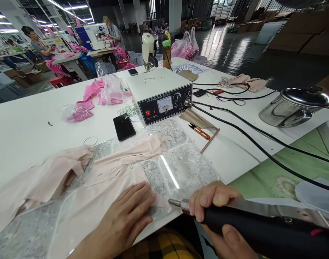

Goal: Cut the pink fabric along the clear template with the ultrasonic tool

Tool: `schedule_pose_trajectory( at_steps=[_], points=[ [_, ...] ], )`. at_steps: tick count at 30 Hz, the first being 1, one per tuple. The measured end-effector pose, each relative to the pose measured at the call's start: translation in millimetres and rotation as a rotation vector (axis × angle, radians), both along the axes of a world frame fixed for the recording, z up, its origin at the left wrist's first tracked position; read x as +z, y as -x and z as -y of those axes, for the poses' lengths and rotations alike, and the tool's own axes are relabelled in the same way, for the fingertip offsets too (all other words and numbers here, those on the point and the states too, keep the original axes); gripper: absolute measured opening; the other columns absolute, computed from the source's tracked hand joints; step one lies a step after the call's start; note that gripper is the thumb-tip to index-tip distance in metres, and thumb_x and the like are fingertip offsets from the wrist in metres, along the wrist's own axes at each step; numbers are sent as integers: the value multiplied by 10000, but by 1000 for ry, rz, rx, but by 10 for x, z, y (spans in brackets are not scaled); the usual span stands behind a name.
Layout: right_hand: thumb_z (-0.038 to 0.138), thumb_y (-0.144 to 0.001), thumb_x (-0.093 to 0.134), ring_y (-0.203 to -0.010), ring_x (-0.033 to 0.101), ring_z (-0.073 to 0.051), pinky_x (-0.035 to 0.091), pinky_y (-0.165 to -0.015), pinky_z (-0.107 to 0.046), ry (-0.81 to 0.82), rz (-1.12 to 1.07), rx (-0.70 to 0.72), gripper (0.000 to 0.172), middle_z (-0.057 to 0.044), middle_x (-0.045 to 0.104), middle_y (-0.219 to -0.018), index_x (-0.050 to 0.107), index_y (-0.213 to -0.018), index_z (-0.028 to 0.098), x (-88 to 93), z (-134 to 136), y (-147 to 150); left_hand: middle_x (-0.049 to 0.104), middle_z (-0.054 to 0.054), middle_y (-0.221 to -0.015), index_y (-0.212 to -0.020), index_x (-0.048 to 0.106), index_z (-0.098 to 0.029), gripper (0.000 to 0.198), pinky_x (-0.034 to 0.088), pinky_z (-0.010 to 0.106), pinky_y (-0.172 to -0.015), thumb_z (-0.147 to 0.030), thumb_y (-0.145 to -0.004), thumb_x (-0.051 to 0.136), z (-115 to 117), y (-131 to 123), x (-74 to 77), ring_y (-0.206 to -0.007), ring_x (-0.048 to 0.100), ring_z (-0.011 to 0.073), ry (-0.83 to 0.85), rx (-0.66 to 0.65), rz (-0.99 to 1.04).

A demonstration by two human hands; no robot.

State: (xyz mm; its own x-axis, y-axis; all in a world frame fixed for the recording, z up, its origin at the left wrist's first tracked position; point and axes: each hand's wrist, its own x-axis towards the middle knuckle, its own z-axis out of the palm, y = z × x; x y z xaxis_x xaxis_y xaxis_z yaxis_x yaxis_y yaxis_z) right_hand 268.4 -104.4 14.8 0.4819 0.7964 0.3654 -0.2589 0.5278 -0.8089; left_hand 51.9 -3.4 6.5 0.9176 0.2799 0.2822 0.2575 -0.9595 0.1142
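Note:
My left hand (126, 216) lies flat, fingers stretched out, pressing pale pink fabric (105, 176) onto a clear sheet (186, 165) on the white table (26, 122). My right hand (215, 212) is wrapped round a black hand-held tool (250, 226). Its metal tip (175, 203) points left and sits just right of my left fingertips, at the fabric's edge. A black cable (261, 151) runs from the white control box (161, 95) toward the tool.
A black phone (123, 126) lies left of the box, orange snips (199, 131) to its right. A steel pot (293, 106) stands far right. Pink scraps in bags (78, 113) sit at the back left. Other people work at sewing tables behind.

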Motion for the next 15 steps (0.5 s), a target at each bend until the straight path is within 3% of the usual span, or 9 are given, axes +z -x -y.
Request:
schedule_pose_trajectory(
  at_steps=[4, 11, 15],
  points=[
    [371, -881, 556, -624, 541, -154, 504, -566, -332, 20, 25, 12, 124, -3, 505, -767, 526, -955, 275, 18, 46, -40, 581, 116, -1331, -1308, 592, -210, 341, 498, 429, -1029, -318, -1013, 460, 18, -29, -9, -1325, 468, 297, -15, 19, -38],
    [350, -878, 561, -660, 577, -184, 534, -611, -387, 52, 46, 79, 98, -18, 544, -788, 534, -943, 282, 27, 129, -93, 535, 106, -1358, -1378, 532, -280, 389, 453, 474, -1048, -396, -1016, 447, 114, -25, -143, -1337, 435, 328, -32, 87, -86],
    [370, -856, 583, -623, 561, -167, 523, -584, -359, 42, 8, 47, 121, 2, 529, -759, 522, -908, 280, 2, 128, -69, 546, 95, -1326, -1357, 548, -319, 379, 433, 488, -1046, -439, -1017, 431, 188, -80, -222, -1333, 434, 333, -36, 138, 6]
  ],
)
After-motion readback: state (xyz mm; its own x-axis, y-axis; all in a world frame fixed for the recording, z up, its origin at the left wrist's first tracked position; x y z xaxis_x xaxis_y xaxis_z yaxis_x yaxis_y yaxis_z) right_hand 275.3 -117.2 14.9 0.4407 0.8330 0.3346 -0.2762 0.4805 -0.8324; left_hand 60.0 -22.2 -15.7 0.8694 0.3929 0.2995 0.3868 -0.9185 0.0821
